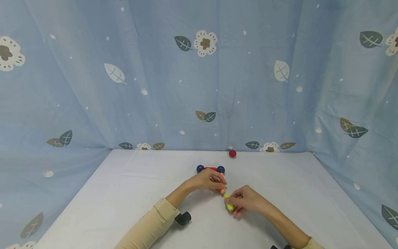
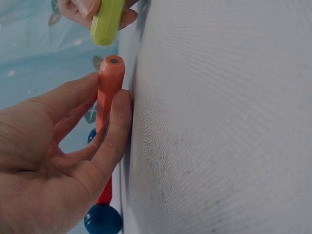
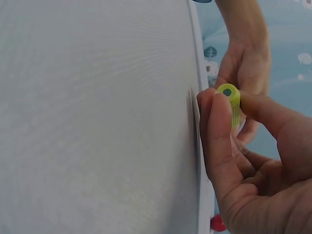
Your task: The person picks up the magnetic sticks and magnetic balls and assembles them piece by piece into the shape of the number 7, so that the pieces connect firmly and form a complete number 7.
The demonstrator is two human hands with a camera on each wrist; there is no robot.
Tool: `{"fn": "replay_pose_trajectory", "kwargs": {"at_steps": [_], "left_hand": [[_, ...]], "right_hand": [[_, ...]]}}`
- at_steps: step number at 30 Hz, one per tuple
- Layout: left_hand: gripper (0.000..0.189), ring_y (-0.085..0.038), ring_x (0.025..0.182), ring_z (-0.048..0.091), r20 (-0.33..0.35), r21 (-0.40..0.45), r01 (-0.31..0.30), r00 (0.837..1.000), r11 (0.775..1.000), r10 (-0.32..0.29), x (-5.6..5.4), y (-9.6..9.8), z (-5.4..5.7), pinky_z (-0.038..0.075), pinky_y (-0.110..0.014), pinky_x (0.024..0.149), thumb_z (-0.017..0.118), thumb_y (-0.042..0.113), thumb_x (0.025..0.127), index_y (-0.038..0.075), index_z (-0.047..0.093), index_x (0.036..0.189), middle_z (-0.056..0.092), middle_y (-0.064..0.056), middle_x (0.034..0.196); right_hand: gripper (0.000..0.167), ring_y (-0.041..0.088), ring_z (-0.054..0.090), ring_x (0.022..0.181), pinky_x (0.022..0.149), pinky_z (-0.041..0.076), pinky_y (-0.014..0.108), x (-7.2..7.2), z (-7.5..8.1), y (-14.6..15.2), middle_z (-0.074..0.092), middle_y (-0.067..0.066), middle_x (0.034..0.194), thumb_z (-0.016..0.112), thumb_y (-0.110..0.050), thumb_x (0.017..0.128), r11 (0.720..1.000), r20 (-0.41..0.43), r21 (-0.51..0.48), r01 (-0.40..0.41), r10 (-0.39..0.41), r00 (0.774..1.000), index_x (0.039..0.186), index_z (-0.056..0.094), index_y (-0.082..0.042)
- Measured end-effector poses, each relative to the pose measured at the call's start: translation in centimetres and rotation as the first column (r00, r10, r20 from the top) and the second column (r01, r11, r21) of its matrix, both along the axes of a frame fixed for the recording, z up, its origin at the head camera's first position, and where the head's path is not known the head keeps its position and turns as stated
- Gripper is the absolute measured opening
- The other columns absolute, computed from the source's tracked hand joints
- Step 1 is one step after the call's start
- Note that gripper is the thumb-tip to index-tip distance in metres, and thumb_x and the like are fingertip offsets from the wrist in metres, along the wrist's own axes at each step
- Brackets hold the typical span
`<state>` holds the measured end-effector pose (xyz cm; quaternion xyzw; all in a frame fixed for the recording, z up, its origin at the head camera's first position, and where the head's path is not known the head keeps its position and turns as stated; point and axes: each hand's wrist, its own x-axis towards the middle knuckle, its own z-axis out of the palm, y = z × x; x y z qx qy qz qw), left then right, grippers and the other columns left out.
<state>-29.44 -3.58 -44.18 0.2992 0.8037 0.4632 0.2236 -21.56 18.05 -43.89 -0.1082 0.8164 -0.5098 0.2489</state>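
Observation:
My left hand (image 1: 209,180) pinches an orange magnetic rod (image 2: 111,78) between thumb and fingers, with a small dark disc showing in the rod's end. Just nearer to me, my right hand (image 1: 248,200) pinches a yellow-green magnetic rod (image 2: 107,23). The two rods point end to end, and a narrow gap shows between them in the left wrist view. Beyond the left hand lies a red rod (image 1: 210,168) with a dark blue ball (image 1: 200,168) at its left end and another blue ball (image 1: 220,169) at its right. The orange rod's far end reaches toward that right ball.
A loose red ball (image 1: 232,153) sits at the back edge of the white table (image 1: 149,180). Behind and beside the table hangs a blue curtain (image 1: 168,90) with leaf and flower prints. A black wrist device (image 1: 183,218) shows by the left sleeve.

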Motion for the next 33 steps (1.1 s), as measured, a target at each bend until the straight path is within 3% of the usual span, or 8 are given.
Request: {"fn": "replay_pose_trajectory", "kwargs": {"at_steps": [10, 21, 33], "left_hand": [[0.018, -0.018, 0.079, 0.069, 0.005, 0.005, 0.005, 1.000, 1.000, -0.005, 0.05, -0.14, 0.23, 0.061, -0.034, 0.071, 0.071, 0.019, 0.091, 0.008, 0.073, 0.104, 0.075, -0.005, 0.097], [0.016, -0.015, 0.076, 0.067, -0.014, -0.004, 0.007, 1.000, 1.000, -0.007, -0.06, -0.12, -0.03, 0.060, -0.031, 0.067, 0.071, 0.018, 0.091, 0.008, 0.074, 0.104, 0.075, -0.005, 0.097], [0.018, -0.020, 0.079, 0.070, 0.014, 0.019, 0.009, 1.000, 1.000, -0.009, 0.01, -0.09, 0.16, 0.061, -0.033, 0.070, 0.071, 0.014, 0.090, 0.005, 0.073, 0.105, 0.075, -0.007, 0.098]], "right_hand": [[0.038, 0.012, 0.067, 0.056, 0.056, 0.059, 0.027, 0.01, -0.01, -0.08, 0.070, 0.006, 0.068, 0.069, -0.037, 0.091, 1.000, 0.015, -0.010, 0.001, -0.001, 1.000, 0.096, 0.072, 0.001], [0.035, 0.013, 0.069, 0.058, 0.056, 0.059, 0.027, -0.09, -0.21, -0.35, 0.074, 0.012, 0.076, 0.068, -0.032, 0.093, 1.000, 0.042, -0.013, -0.019, 0.020, 0.999, 0.102, 0.070, 0.002], [0.036, 0.012, 0.069, 0.057, 0.055, 0.059, 0.026, -0.11, -0.15, -0.73, 0.074, 0.011, 0.073, 0.069, -0.035, 0.091, 1.000, 0.045, -0.006, -0.002, 0.002, 0.999, 0.100, 0.071, 0.000]]}}
